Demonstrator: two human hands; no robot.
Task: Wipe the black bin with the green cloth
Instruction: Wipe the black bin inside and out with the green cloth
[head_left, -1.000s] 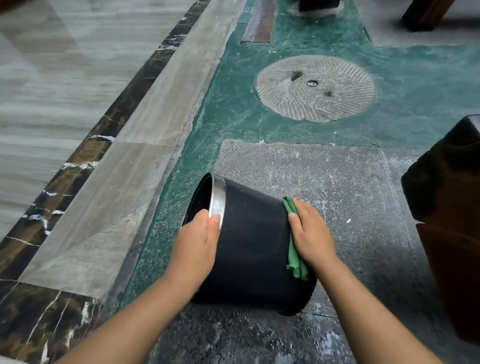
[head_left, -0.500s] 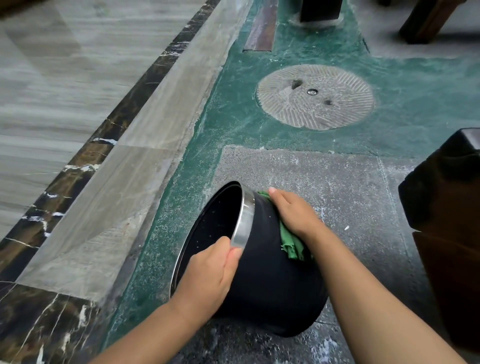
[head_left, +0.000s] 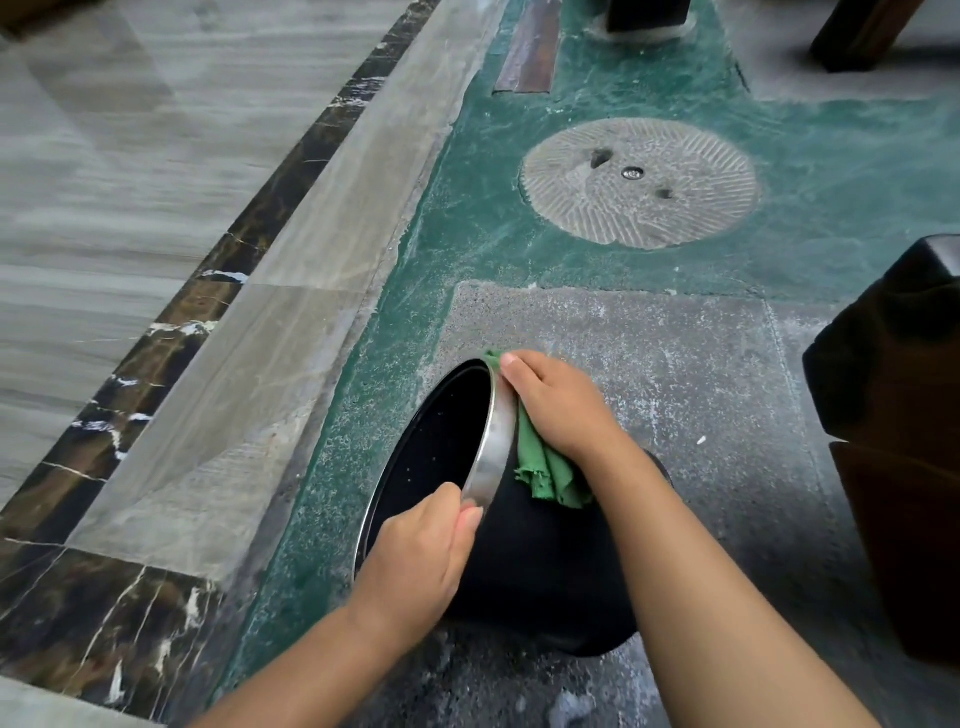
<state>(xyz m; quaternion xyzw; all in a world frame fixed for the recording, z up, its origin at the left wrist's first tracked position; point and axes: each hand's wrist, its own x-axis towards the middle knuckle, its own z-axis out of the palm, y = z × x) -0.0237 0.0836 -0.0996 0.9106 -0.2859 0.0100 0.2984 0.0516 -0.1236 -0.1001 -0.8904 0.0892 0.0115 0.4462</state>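
Black bin (head_left: 540, 566): it is lying tipped on its side on the grey speckled floor (head_left: 675, 374), its open mouth facing left and away from the person, its base towards the lower right.
Bin rim (head_left: 491, 441): a shiny metal band is circling the mouth; the dark inside is showing pale specks.
Green cloth (head_left: 545, 473): it is lying bunched on the upper side wall of the bin, just behind the metal band, with one corner poking out past the fingertips at the top of the rim and a frayed edge hanging down towards the person.
Right hand (head_left: 558, 402): it is pressing the cloth flat against the bin wall, palm down, fingers held together and reaching up to the top of the rim; the cloth is being held under the palm rather than pinched.
Left hand (head_left: 415, 561): it is gripping the near part of the rim, thumb lying along the outside of the metal band; the fingers are curling out of sight, so how far inside they reach cannot be told.
Green floor strip (head_left: 467, 234): it is running along the left of the grey patch.
Round stone disc (head_left: 639, 182): grooved, it is sitting in the green area, well apart from the bin.
Marble border (head_left: 171, 332): dark, veined, it is running diagonally on the left.
Dark block (head_left: 898, 415): it is standing at the right edge.
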